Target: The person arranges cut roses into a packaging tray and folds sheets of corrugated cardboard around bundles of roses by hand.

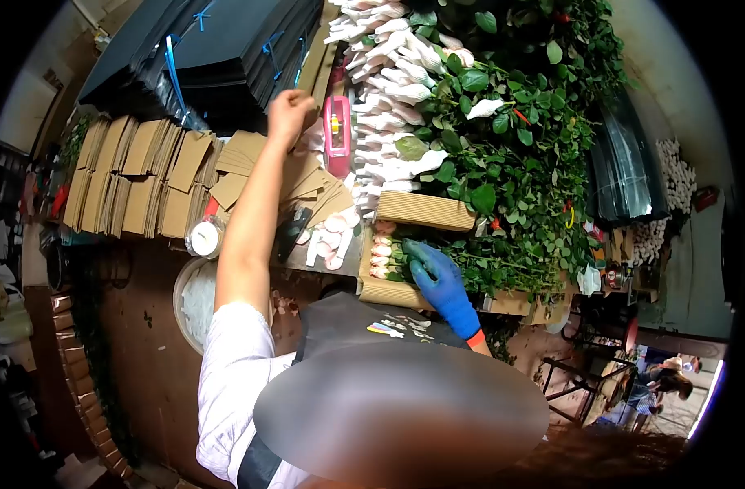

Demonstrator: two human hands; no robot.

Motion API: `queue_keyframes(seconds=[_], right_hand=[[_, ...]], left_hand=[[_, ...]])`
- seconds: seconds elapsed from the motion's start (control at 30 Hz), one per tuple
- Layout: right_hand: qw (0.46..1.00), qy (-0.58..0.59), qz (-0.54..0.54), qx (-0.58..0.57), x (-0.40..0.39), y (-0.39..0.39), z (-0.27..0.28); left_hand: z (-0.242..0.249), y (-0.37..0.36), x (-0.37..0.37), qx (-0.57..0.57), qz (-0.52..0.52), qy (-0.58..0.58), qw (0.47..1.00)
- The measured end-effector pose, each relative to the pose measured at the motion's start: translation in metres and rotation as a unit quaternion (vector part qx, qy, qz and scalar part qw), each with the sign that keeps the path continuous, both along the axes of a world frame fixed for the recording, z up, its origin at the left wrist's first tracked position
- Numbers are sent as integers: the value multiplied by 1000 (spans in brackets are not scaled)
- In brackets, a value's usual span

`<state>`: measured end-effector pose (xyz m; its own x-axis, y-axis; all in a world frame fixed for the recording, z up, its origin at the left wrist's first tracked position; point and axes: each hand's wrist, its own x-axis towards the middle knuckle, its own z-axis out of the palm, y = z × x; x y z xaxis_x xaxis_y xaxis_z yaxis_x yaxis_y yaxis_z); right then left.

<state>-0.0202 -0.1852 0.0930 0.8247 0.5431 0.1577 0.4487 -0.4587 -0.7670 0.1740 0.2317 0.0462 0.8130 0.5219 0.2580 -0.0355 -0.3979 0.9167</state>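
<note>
A: Counts?
B: One pink case (337,137), one white bin (195,314), about five pink roses (381,250) in a column, mid-view on the worktable (352,253).
A: Room?
B: Reddish-brown floor (156,359); white-sleeved blooms (393,81) at 12, bin at 8.
A: Orientation?
B: Lying flat, heads to 9, stems to 3.
A: Hands?
B: Well apart. Left hand (291,118), bare, raised at 11, fingers curled. Right hand (438,277), blue-gloved, at the stems. Can't tell either grip.

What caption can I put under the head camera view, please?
Blue-gloved right hand beside pale pink roses on corrugated cardboard, bare left hand raised near a pink-framed object.
</note>
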Motion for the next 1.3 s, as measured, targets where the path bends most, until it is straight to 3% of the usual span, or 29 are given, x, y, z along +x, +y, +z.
queue_keyframes(seconds=[0.03, 0.07, 0.17, 0.2, 0.23, 0.3, 0.37, 0.4, 0.47, 0.5, 0.53, 0.6, 0.67, 0.7, 0.73, 0.8, 0.83, 0.87, 0.9, 0.93, 1.0, 1.03, 1.1, 1.13, 1.2, 1.27, 1.3], right_hand=[[1000, 1, -7, 5, -2, -2, -1], [1000, -7, -1, 5, -2, -1, 0], [1000, -7, 7, 24, 7, 14, 22], [999, 15, 27, 27, 13, 21, 32], [986, 124, 26, 109, 13, 31, 45], [921, 301, 48, 242, 21, 40, 61], [861, 392, 108, 304, 37, 37, 70], [858, 422, 29, 290, 42, 41, 64], [944, 316, -70, 61, 42, 29, 77], [932, 331, -122, 83, 44, 23, 60], [937, 298, -98, 156, 54, 4, 22], [936, 273, -122, 186, 60, -28, -13], [924, 311, -145, 170, 60, -59, -29], [914, 335, -164, 162, 58, -72, -41], [919, 336, -146, 146, 57, -83, -55], [929, 332, -118, 116, 54, -103, -68], [925, 345, -153, 39, 51, -96, -53], [938, 298, -129, -124, 51, -101, -45], [946, 167, -87, -265, 47, -108, -43], [928, 125, -68, -345, 46, -106, -36], [954, 110, 12, -279, 52, -100, -23], [984, 119, 48, -124, 50, -92, -11], [988, 60, 120, -79, 56, -61, -41], [973, 77, 172, -135, 60, -48, -52], [941, 75, 252, -215, 56, -34, -63], [942, 69, 253, -210, 53, -29, -89], [943, 66, 252, -207, 54, -27, -96]], left_hand=[[14, 3, -9, 8, 31, -69, 997], [25, 0, -17, -108, 54, -207, 971], [85, -30, -77, -113, 98, -296, 943], [98, -44, -100, 0, 129, -305, 944], [102, -65, -125, 38, 122, -318, 939], [104, -120, -168, 147, 67, -407, 899], [83, -160, -212, 228, -127, -329, 908], [76, -171, -224, 287, -239, -260, 891], [65, -187, -232, 300, -282, -213, 886], [74, -187, -237, 286, -256, -180, 906], [65, -184, -243, 285, -210, -152, 923], [37, -183, -245, 176, -27, -147, 973], [25, -184, -240, 69, 49, -14, 996], [11, -178, -240, 89, -10, 52, 995], [-8, -174, -239, -97, -124, 190, 969], [-57, -177, -238, -202, -214, 246, 923], [-65, -182, -235, -103, -224, 257, 935], [-74, -184, -234, -60, -242, 260, 933], [-74, -182, -234, -35, -269, 302, 914], [-80, -180, -236, -31, -277, 320, 906], [-102, -175, -232, 31, -287, 354, 889], [-104, -171, -232, 17, -308, 329, 892], [-136, -157, -230, 13, -320, 319, 892], [-122, -162, -229, -48, -324, 304, 895], [-127, -153, -227, -33, -376, 302, 876], [-54, -171, -217, 191, -360, 416, 813], [-53, -169, -212, 310, -383, 347, 798]])
